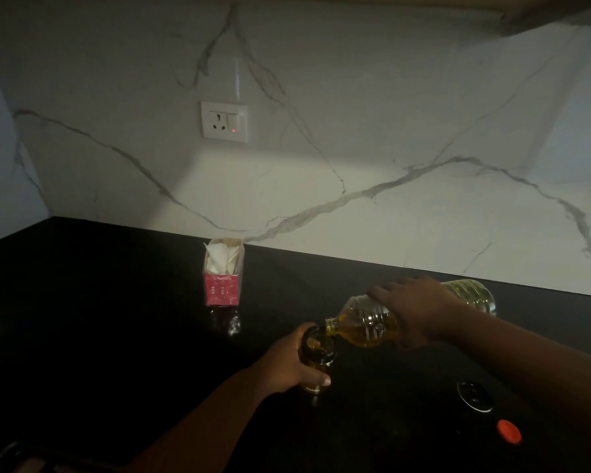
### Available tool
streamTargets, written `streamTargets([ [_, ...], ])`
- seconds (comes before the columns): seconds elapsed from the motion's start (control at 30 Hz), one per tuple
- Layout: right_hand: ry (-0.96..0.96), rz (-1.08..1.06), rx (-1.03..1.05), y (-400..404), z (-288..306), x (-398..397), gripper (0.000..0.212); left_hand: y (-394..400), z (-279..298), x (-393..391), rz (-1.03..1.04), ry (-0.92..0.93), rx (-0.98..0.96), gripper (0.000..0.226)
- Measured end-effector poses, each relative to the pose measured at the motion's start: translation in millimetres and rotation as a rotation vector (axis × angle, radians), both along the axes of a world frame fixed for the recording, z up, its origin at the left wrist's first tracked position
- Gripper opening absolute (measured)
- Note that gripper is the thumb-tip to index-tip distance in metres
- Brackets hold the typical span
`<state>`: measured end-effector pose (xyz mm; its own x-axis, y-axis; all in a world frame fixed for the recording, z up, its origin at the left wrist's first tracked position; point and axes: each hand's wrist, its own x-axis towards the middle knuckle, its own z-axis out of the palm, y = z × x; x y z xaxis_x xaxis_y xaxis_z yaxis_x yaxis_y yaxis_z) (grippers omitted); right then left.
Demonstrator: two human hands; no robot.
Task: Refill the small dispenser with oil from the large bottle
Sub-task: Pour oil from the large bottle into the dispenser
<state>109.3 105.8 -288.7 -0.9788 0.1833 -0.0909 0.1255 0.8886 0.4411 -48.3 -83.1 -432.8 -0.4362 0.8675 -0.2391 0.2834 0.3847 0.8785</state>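
Observation:
A large clear plastic bottle (365,324) of yellow oil is tipped almost flat, its open neck over the mouth of the small dark glass dispenser (317,349). My right hand (410,308) grips the big bottle round its middle from above. My left hand (292,361) is wrapped round the dispenser, which stands upright on the black counter (116,319). Oil fills the lower side of the bottle up to its neck. The dispenser's lid (474,394), a dark round cap with a light rim, lies on the counter to the right. A red bottle cap (509,431) lies near it.
An opened pink carton (223,276) with white paper inside stands near the back of the counter. A white wall socket (224,121) with a red light sits in the marble backsplash. A dim object shows at the bottom left corner.

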Motion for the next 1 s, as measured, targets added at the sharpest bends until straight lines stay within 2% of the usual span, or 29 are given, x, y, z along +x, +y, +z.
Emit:
streamTargets([
  [0.7,-0.013,-0.001,-0.001,-1.4,0.6,-0.6,0.091,-0.2,-3.1,-1.4,-0.009,-0.007,0.013,0.107],
  [1.0,-0.004,0.010,-0.003,-4.2,1.2,-1.3,0.089,-0.3,-0.6,-0.6,-0.009,0.000,0.005,0.102],
])
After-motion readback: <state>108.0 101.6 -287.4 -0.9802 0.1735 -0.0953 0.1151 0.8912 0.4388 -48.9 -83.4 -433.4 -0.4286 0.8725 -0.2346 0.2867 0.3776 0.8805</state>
